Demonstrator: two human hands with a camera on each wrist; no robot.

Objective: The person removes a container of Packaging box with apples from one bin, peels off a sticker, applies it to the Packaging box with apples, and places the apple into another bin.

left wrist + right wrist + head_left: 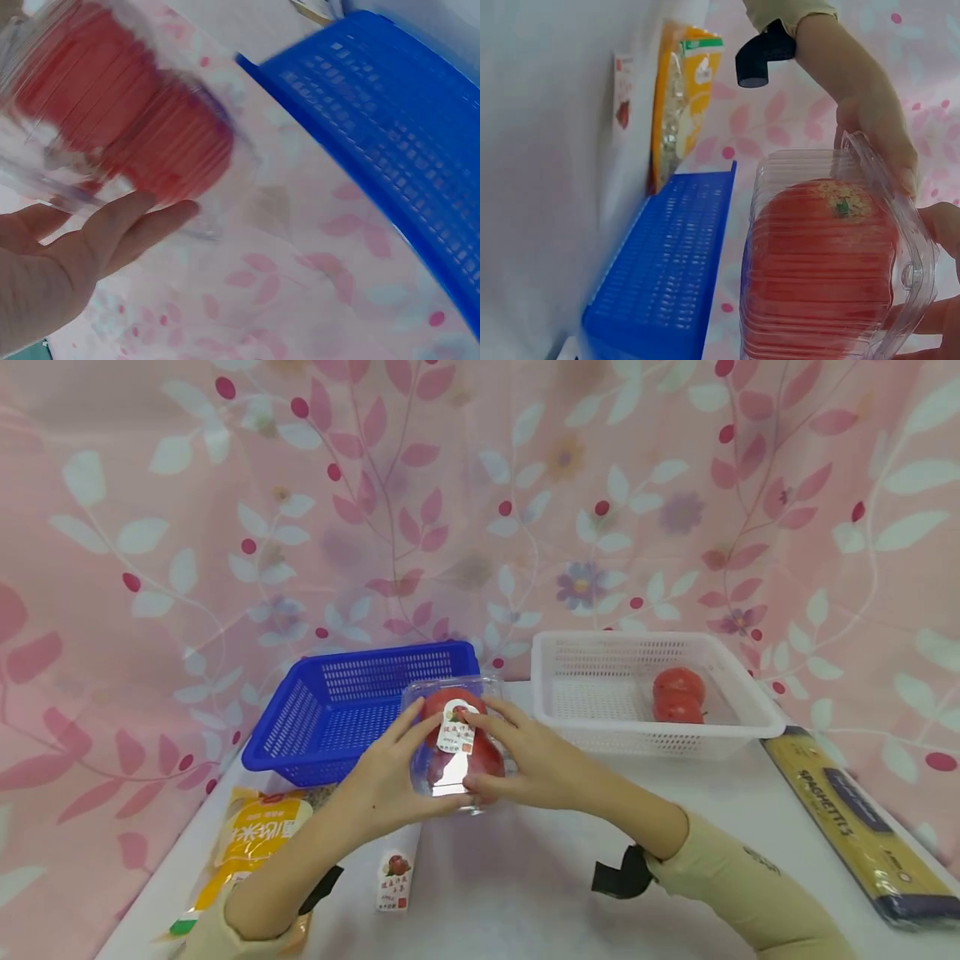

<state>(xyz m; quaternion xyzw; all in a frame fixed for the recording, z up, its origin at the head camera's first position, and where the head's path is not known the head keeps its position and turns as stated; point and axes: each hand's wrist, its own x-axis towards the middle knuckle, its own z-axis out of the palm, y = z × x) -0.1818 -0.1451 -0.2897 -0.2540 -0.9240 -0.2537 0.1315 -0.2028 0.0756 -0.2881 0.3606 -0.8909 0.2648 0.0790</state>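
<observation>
Both hands hold a clear plastic box [487, 760] of apples up over the table, in front of the blue basket. On its lid is a white label [454, 739] with an apple picture and printing. My left hand [378, 785] grips the left side of the box, fingers at its edge. My right hand [536, 764] grips the right side, a fingertip on the label. In the right wrist view, red apple skin [817, 262] shows through the ribbed plastic. A white strip with a matching label [395, 881] lies on the table below.
A blue basket [258, 752] stands behind the left hand. To the right, a white basket [735, 731] holds two red round fruits [678, 695]. A yellow bag of grain [251, 827] lies at the left, a spaghetti pack [847, 818] at the right edge. A floral curtain [465, 510] hangs behind.
</observation>
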